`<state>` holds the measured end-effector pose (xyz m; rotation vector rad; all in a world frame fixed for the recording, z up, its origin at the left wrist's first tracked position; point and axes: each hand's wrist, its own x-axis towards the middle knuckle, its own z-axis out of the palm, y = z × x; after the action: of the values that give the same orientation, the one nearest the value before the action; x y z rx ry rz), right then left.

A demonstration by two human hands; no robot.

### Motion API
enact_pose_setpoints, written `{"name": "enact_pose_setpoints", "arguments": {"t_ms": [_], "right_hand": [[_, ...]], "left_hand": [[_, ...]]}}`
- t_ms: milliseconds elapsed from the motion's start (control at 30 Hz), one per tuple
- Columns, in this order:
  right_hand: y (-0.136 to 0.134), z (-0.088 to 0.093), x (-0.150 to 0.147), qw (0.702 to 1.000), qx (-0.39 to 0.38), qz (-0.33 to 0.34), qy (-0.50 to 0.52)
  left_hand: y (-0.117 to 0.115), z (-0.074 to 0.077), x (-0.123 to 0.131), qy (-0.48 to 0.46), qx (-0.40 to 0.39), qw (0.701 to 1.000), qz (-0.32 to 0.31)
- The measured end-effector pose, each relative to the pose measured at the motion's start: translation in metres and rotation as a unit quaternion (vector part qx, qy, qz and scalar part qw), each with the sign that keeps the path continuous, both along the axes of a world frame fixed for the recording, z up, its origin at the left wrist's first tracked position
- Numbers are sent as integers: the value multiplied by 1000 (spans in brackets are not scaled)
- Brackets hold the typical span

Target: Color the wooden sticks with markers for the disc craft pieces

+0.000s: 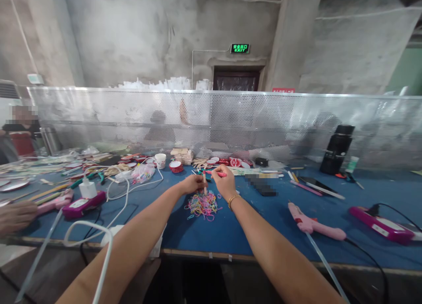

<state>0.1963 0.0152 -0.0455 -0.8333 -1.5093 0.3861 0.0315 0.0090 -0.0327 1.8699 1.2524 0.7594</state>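
Observation:
My left hand is closed on a flat wooden stick, which stands roughly upright and is red at its upper end. In my right hand is a slim pinkish-red pen, its tip pointing left at the stick's red end. Whether the tip touches the wood is too small to tell. Just below both hands lies a loose heap of small multicoloured rubber bands on the blue tabletop.
A pink glue gun and a purple power strip lie at right, near a black bottle. Another purple strip and a white cable are at left, beside another person's hand. Behind stands a paper cup.

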Motion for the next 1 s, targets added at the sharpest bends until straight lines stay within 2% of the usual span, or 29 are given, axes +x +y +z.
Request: {"name": "enact_pose_setpoints", "arguments": {"t_ms": [333,500,1000], "right_hand": [[-2,-1,-2,1000,-4,11,-13],[-3,0,-1,1000,-6,8,-18],[-2,-2,-1,1000,3,5,-21]], "left_hand": [[13,-13,-4,-5,7,1000,-10],[14,-13,-3,2,7,1000,4],[17,-17,-6,-8,8,1000,-4]]}}
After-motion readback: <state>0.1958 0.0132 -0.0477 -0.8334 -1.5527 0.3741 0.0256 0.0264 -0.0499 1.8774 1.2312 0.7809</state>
